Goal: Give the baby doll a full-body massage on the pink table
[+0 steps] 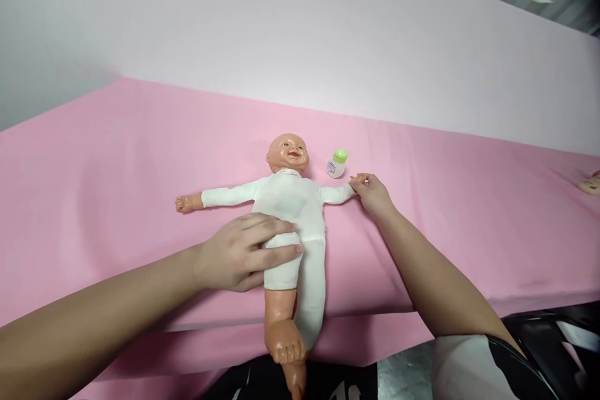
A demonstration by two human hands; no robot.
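Observation:
A baby doll (288, 200) lies on its back, its white cloth body stretched toward me and its arms spread out. Across its bent upper leg, on the left of the picture, my left hand (253, 249) is wrapped with its fingers over the knee. My right hand (372, 194) pinches the doll's small hand at the end of the arm on the right. Beside the doll's head, above that arm, a small white bottle (336, 167) with a green cap leans slightly. The doll's feet hang past the table's front edge.
Pink cloth (464, 219) covers the table, its front edge dropping near my lap. A white wall (281, 31) rises behind, with dark glass at the upper right. Part of a skin-coloured object (591, 185) shows at the right edge. A black chair (557, 350) stands lower right.

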